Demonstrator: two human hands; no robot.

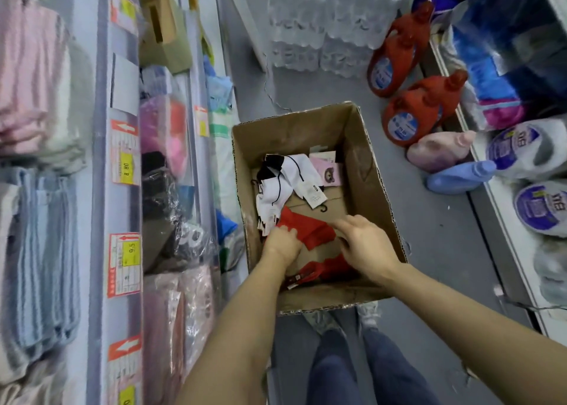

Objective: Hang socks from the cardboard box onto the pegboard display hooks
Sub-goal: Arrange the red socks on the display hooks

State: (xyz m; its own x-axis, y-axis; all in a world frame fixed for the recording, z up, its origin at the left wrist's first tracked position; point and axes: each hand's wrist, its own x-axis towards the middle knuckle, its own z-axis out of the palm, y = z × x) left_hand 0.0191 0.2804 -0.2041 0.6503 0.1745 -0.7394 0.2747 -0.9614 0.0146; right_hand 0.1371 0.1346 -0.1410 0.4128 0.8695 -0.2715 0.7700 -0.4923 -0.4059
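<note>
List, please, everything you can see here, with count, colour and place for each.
Open brown cardboard box: one, on the grey floor.
Red socks: at least two bundles, near end of the box.
White-and-black socks: a loose pile, left side of the box.
Pink tagged sock pack: one, far end of the box.
Red detergent jugs: two, floor right of the box.
Clear shrink-wrapped water bottle packs: several, beyond the box.
Folded pink and blue towels: stacks, left shelves.
Left hand: grips the red socks.
Right hand: open, inside the box.

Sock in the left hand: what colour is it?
Red sock, gripped by the left hand; head view.
</note>
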